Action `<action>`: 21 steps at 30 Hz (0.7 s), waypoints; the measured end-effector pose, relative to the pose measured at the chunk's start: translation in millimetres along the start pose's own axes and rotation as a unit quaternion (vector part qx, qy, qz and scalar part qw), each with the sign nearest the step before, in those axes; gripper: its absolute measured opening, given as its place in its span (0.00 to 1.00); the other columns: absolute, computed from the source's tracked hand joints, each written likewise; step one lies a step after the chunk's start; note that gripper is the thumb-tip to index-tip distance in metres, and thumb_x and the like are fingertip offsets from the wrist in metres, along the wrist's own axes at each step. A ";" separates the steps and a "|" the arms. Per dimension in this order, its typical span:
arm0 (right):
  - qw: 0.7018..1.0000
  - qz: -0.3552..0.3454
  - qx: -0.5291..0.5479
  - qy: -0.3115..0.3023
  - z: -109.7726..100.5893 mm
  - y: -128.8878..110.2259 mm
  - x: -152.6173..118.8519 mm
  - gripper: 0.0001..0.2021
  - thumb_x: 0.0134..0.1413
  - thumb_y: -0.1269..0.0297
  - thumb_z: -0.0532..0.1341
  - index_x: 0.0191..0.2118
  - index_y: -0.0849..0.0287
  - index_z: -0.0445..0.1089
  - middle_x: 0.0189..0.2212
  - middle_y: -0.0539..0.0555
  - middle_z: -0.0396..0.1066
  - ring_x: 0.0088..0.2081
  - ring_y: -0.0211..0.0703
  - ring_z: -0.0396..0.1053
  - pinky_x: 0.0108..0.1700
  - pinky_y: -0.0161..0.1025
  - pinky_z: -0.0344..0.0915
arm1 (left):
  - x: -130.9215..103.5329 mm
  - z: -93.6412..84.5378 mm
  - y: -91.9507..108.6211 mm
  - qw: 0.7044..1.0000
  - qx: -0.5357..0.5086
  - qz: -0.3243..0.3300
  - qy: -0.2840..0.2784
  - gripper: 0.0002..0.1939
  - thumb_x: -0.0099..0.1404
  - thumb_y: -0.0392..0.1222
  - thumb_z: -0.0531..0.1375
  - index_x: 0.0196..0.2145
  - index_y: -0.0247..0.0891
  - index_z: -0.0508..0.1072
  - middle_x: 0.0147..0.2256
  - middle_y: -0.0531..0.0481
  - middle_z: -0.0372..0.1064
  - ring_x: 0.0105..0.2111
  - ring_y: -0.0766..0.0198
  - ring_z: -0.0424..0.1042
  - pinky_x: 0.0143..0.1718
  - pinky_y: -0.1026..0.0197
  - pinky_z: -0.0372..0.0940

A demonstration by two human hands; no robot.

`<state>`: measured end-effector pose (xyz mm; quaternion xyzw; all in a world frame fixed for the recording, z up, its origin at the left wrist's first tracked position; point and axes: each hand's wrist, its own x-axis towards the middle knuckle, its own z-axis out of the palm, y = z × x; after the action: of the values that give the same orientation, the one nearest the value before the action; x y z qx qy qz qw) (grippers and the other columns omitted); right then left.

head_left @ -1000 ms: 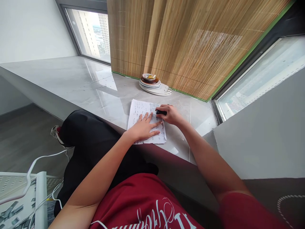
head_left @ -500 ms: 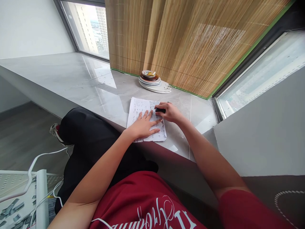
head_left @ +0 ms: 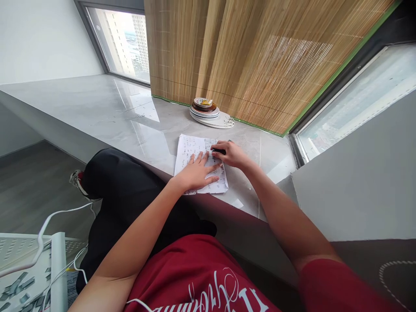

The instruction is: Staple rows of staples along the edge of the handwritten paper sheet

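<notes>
A white sheet of paper (head_left: 186, 149) covered in rows of dark marks lies on the grey stone ledge, its lower edge at the ledge's front. My left hand (head_left: 196, 173) rests flat on the paper with fingers spread. At the paper's upper right, my right hand (head_left: 231, 154) is closed round a short black object (head_left: 219, 151), held over a patch of dense dark markings (head_left: 209, 142). The tip of the black object is too small to make out.
Behind the paper stands a stack of plates (head_left: 204, 113), with a yellow item on top. A bamboo blind (head_left: 234, 56) hangs behind them. At lower left, a white rack (head_left: 58, 268) holds grey strips beside white cables (head_left: 40, 238).
The view has shifted very slightly. My left hand stays spread on the paper, and my right hand keeps its hold on the black object at nearly the same spot.
</notes>
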<state>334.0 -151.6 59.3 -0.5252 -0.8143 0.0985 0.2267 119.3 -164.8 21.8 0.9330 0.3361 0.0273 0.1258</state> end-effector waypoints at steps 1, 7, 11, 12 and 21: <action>1.000 0.000 0.000 -0.001 -0.6 -0.9 0.0 0.14 0.68 0.57 0.61 0.47 0.55 0.82 0.43 0.55 0.79 0.42 0.48 0.74 0.44 0.41 0.62 | 0.2 0.4 -0.3 1.000 0.000 0.000 0.000 0.33 0.80 0.65 0.50 0.77 0.59 0.53 0.79 0.47 0.29 0.77 0.33 0.28 0.75 0.29 0.33; 1.000 0.004 -0.012 -0.016 -2.1 -4.7 1.5 0.16 0.71 0.57 0.56 0.43 0.53 0.82 0.40 0.54 0.78 0.41 0.47 0.72 0.44 0.41 0.60 | 0.6 2.2 -0.2 1.000 -0.007 -0.004 0.002 0.33 0.79 0.66 0.50 0.76 0.60 0.54 0.79 0.48 0.28 0.77 0.32 0.28 0.75 0.29 0.31; 0.999 0.027 -0.039 -0.023 0.0 -6.3 4.1 0.14 0.70 0.58 0.57 0.41 0.53 0.82 0.39 0.54 0.78 0.41 0.48 0.71 0.46 0.42 0.60 | 0.3 1.5 0.5 1.000 -0.010 -0.006 0.001 0.33 0.79 0.65 0.50 0.76 0.59 0.54 0.79 0.49 0.29 0.77 0.32 0.28 0.75 0.28 0.31; 0.998 0.033 -0.045 -0.025 0.9 -6.8 4.9 0.14 0.69 0.58 0.58 0.41 0.52 0.82 0.39 0.54 0.78 0.41 0.48 0.71 0.46 0.42 0.61 | 0.2 1.3 0.7 1.000 -0.011 -0.006 0.001 0.33 0.79 0.65 0.50 0.76 0.59 0.55 0.79 0.49 0.29 0.77 0.33 0.28 0.75 0.28 0.31; 0.990 0.067 -0.116 -0.050 2.7 -15.2 6.2 0.13 0.71 0.58 0.59 0.39 0.50 0.82 0.46 0.56 0.77 0.54 0.55 0.68 0.55 0.50 0.59 | -1.3 -2.7 3.6 1.000 -0.009 -0.008 -0.007 0.33 0.80 0.65 0.49 0.76 0.56 0.55 0.79 0.47 0.32 0.77 0.35 0.28 0.75 0.30 0.31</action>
<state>318.3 -152.3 64.6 -0.5959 -0.7933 0.0447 0.1167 120.1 -167.6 25.4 0.9294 0.3421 0.0227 0.1363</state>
